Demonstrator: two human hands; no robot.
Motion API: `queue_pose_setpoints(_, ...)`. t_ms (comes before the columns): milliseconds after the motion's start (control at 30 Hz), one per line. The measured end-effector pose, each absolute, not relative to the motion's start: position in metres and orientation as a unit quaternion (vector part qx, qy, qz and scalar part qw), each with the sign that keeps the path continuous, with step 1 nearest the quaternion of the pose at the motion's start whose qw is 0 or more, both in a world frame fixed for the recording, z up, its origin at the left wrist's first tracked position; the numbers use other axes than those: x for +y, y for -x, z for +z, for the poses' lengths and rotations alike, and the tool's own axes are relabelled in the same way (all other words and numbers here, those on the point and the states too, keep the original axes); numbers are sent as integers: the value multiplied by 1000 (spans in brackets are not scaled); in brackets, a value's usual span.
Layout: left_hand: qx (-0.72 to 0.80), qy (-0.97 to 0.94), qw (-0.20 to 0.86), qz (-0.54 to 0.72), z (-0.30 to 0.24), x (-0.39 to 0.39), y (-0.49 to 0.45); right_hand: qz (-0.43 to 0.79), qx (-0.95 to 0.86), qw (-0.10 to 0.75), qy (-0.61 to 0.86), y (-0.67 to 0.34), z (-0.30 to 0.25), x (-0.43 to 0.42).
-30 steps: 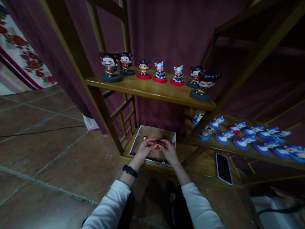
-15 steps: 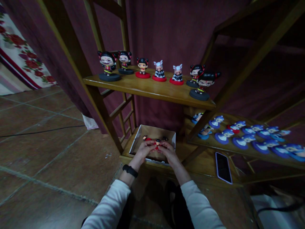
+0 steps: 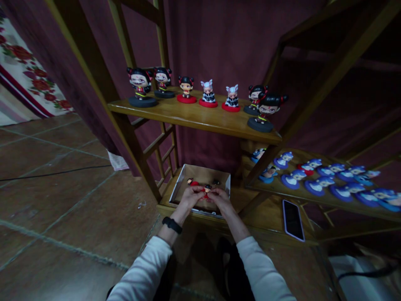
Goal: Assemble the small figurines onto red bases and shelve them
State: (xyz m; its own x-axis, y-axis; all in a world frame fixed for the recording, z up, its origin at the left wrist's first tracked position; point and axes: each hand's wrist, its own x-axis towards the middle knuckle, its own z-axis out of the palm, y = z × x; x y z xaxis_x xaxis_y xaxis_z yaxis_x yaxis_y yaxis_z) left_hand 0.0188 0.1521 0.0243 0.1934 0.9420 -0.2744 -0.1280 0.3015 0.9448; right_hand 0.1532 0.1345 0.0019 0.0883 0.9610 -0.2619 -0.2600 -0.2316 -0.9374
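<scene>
A small black-haired figurine [image 3: 207,189] with a red base is pinched between my two hands, over a shallow white-edged cardboard box [image 3: 228,190]. My left hand [image 3: 191,198] grips it from the left, fingers closed. From the other side, my right hand [image 3: 220,198] closes on it too. Inside the box, beyond my left fingers, lies another figurine [image 3: 192,182] with red on it. A dark-haired figurine [image 3: 216,182] lies behind my right fingers, partly hidden.
Above the box, a wooden shelf [image 3: 194,115] carries several figurines on red and dark bases. Blue-based figurines [image 3: 319,184] crowd a lower shelf at right. A phone [image 3: 293,220] lies on the bottom board. A slanted wooden post [image 3: 125,138] stands left of the box.
Both hands stay on the figurine over the box, with only slight finger movement. The whole view has shifted very slightly.
</scene>
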Motion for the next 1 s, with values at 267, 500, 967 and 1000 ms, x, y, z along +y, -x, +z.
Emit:
queue_pose_setpoints(267,479,-394,667,412,16,155,-18,597,-326,528,508,-155,9,130)
queue_pose_setpoints(500,441,-430,672,411,17,157,-19,602,-298,557,488,-156,14,128)
queue_pose_setpoints(967,479,-704,384,358,21,147,-20,596,-267,578,489,-156,7,131)
queue_pose_setpoints(1000,480,-707,376,357,22,147,-20,596,-269,578,489,-156,5,131)
